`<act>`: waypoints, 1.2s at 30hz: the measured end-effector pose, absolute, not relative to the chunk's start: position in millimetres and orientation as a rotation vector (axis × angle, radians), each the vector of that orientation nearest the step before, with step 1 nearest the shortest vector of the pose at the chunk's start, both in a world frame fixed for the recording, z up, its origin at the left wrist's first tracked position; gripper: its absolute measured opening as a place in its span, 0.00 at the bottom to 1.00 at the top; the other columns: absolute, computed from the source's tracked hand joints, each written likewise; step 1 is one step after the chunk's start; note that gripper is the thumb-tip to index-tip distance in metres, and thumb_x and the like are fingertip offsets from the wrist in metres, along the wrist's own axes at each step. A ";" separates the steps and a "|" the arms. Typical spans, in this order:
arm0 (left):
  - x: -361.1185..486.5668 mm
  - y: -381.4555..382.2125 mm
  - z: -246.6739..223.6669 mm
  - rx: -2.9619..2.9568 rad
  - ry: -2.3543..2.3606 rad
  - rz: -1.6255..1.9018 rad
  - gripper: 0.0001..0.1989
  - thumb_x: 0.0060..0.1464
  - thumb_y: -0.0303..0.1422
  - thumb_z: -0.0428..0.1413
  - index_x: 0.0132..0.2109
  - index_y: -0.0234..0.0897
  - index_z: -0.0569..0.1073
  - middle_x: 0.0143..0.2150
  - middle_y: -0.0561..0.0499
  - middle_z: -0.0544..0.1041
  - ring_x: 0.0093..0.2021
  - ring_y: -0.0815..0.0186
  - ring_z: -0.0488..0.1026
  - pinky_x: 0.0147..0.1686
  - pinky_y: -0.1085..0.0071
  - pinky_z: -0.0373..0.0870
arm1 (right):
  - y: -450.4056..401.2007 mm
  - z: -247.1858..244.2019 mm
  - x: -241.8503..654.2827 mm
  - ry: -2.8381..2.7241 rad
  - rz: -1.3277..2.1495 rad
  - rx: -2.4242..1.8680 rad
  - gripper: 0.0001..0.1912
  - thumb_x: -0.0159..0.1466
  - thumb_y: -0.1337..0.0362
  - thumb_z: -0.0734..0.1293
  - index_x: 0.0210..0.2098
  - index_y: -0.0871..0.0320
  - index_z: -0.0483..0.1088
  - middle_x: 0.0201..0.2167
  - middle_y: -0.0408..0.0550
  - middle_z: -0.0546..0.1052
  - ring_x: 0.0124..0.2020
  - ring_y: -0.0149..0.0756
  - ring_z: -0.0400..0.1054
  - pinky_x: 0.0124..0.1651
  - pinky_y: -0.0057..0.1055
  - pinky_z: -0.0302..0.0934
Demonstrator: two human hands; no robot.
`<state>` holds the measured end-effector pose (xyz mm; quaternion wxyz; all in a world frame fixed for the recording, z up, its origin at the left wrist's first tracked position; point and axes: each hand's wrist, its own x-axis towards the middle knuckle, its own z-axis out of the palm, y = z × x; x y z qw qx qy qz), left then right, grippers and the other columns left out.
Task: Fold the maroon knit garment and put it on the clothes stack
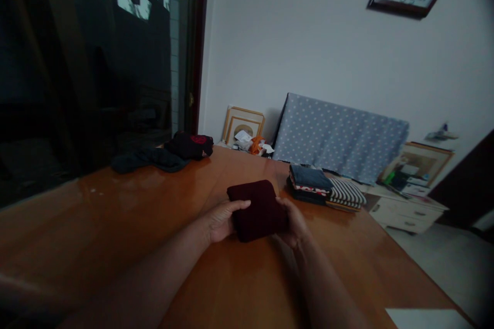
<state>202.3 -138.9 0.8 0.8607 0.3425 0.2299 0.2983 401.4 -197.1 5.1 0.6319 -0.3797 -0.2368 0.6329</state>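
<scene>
A dark maroon piece of cloth [259, 212], folded into a compact square, is held between both hands above the wooden table [231, 288]. My left hand [224, 220] grips its left edge, thumb on top and fingers underneath. On the opposite side, my right hand [293, 225] closes round the right edge, its fingers partly hidden by the cloth. Beyond my right hand lie a stack of folded dark and patterned clothes [310, 181] and, beside it, folded black-and-white striped cloth [346, 193]. Whether the maroon piece is a garment I cannot tell.
Crumpled dark clothes [188, 145] lie at the table's far left, next to a dark greenish garment [151, 159]. Behind the table stand a polka-dot cloth cover [339, 133], a picture frame [244, 117] and a white drawer cabinet [405, 216]. White paper [426, 318] is at the near right.
</scene>
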 end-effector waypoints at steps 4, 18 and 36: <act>201.5 -136.8 8.5 0.610 0.472 0.679 0.23 0.56 0.34 0.63 0.58 0.36 0.73 0.56 0.40 0.79 0.53 0.53 0.77 0.53 0.60 0.73 | -198.1 10.5 396.8 -0.420 1.475 -0.653 0.19 0.67 0.52 0.65 0.48 0.59 0.73 0.44 0.54 0.82 0.42 0.42 0.78 0.42 0.38 0.74; 197.6 -131.0 14.2 0.516 0.351 0.862 0.24 0.63 0.35 0.55 0.63 0.30 0.69 0.53 0.38 0.80 0.52 0.54 0.78 0.54 0.60 0.74 | -202.5 -1.1 347.0 -0.435 1.784 -0.511 0.50 0.57 0.26 0.57 0.53 0.67 0.69 0.49 0.66 0.78 0.51 0.50 0.74 0.50 0.46 0.70; 210.6 -148.1 12.2 0.735 0.342 0.944 0.25 0.59 0.41 0.61 0.61 0.40 0.71 0.58 0.42 0.77 0.57 0.53 0.74 0.54 0.58 0.72 | -187.6 -5.5 361.8 -0.354 1.395 -0.656 0.23 0.65 0.57 0.68 0.58 0.55 0.69 0.52 0.50 0.80 0.51 0.42 0.76 0.55 0.41 0.71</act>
